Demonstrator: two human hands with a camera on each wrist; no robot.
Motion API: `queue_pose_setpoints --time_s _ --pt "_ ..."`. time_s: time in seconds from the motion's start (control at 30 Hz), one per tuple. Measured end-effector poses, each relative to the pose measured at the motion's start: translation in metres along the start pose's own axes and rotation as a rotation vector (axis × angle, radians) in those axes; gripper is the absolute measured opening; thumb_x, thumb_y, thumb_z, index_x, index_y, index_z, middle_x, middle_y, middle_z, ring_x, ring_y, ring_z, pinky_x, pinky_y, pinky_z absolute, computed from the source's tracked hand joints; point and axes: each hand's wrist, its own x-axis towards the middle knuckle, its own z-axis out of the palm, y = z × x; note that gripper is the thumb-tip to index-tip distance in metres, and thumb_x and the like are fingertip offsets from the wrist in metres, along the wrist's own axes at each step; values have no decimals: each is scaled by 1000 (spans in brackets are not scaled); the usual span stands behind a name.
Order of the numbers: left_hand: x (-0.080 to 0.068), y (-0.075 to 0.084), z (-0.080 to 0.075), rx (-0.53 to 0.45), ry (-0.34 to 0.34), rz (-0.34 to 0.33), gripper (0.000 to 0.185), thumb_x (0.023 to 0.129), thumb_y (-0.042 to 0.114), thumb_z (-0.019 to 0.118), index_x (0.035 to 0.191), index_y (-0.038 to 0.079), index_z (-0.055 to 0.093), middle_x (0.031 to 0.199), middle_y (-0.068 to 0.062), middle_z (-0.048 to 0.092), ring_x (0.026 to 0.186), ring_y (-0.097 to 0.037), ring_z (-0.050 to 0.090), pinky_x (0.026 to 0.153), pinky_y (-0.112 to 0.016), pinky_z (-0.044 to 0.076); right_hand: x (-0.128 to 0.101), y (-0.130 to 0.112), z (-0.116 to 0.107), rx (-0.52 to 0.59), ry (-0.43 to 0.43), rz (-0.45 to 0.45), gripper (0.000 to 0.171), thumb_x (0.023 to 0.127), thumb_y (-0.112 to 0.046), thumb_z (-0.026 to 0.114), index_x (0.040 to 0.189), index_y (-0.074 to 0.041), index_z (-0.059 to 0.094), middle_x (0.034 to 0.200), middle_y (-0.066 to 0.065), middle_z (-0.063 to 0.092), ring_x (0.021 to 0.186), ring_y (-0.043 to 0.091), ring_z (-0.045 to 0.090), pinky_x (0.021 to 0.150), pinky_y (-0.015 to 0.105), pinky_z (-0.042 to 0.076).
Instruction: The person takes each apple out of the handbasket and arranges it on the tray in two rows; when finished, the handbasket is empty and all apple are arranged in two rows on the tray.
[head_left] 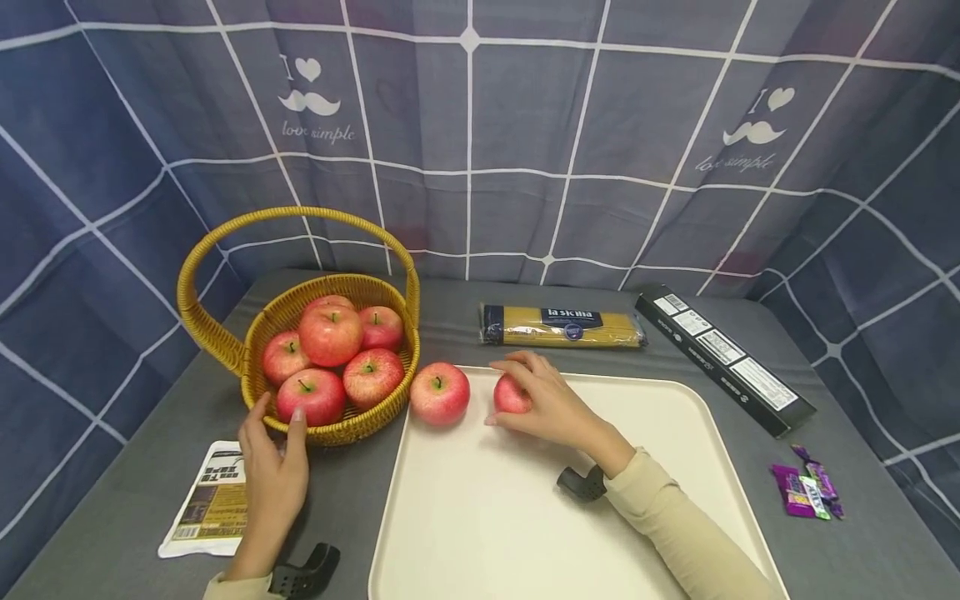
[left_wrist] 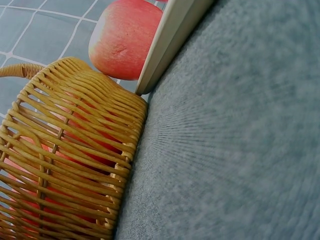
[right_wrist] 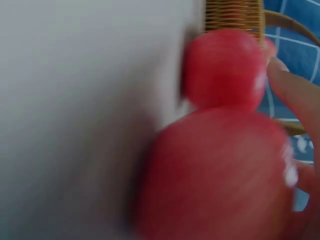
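Observation:
A woven yellow basket (head_left: pixel 225 350) with a hoop handle holds several red apples (head_left: pixel 330 333) at the left of the grey table. My left hand (head_left: pixel 272 467) rests with straight fingers against the basket's front rim. On the cream tray (head_left: pixel 480 517) one apple (head_left: pixel 439 393) stands free at the far left corner. Beside it my right hand (head_left: pixel 543 400) curls over a second apple (head_left: pixel 510 395) and grips it on the tray. The right wrist view is blurred, with that apple (right_wrist: pixel 220 175) filling it and the free apple (right_wrist: pixel 225 67) beyond. The left wrist view shows the basket wall (left_wrist: pixel 65 160) and the free apple (left_wrist: pixel 125 37).
A spaghetti packet (head_left: pixel 562 326) lies behind the tray. A long black box (head_left: pixel 723 357) lies at the right, with purple sweets (head_left: pixel 807 492) nearer the edge. A flat printed packet (head_left: pixel 213 500) lies under my left wrist. A checked curtain (head_left: pixel 480 142) closes the back and sides.

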Motion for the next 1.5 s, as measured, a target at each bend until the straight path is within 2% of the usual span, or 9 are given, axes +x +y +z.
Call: queue_pose_setpoints --time_s 0.23,0.5,0.6,0.77,0.9,1.07,1.17,1.3,1.5 --pt "-1 0 1 -3 10 11 52 93 25 48 139 8 28 136 -25 28 126 -42 28 98 -56 24 38 -44 -7 41 -7 -108 66 74 -53 66 130 -25 46 131 0 43 122 16 38 100 42 35" --pt "-1 1 -1 4 11 15 53 92 24 48 139 8 28 136 -25 28 127 -42 27 101 -57 21 105 -92 30 143 -80 -194 68 77 -51 64 134 -21 40 128 -1 42 117 12 44 97 30 40" --pt "0 1 -3 2 4 11 53 93 24 47 139 8 27 137 -25 27 128 -42 26 102 -57 21 128 -105 49 171 -99 -166 75 77 -53 63 138 -23 32 131 0 40 117 13 45 98 30 39" --pt "-1 0 -2 5 -14 8 54 93 24 47 140 8 26 137 -25 27 126 -43 27 100 -57 22 154 -122 70 224 -130 -35 85 74 -59 62 142 -34 18 138 3 33 122 15 41 99 34 39" --pt "-1 0 -2 9 -12 4 54 93 25 47 140 8 26 136 -25 28 126 -43 28 100 -58 21 167 -132 80 239 -130 -1 80 76 -56 62 142 -28 24 137 5 37 120 15 43 97 31 40" --pt "0 2 -2 8 -19 -4 54 93 26 47 140 9 25 137 -24 27 127 -42 27 100 -58 22 168 -132 81 332 -37 26 67 75 -52 66 132 -28 43 127 -4 47 115 9 43 92 26 41" --pt "1 3 -2 9 -11 2 54 93 25 47 139 9 27 137 -24 28 126 -41 28 100 -57 22 161 -127 70 391 28 17 63 73 -50 68 128 -29 48 126 -7 48 115 7 42 93 25 40" --pt "0 3 -1 4 -5 10 53 93 26 48 139 9 28 136 -24 29 125 -40 29 98 -55 24 141 -113 36 442 91 -43 59 70 -42 75 123 -27 53 124 -6 50 113 7 45 91 24 41" --pt "0 1 0 2 12 15 52 92 25 49 137 7 30 135 -24 30 125 -40 29 98 -54 24 84 -70 -30 456 199 -99 57 67 -28 80 119 -22 58 122 -3 52 112 11 47 89 29 44"
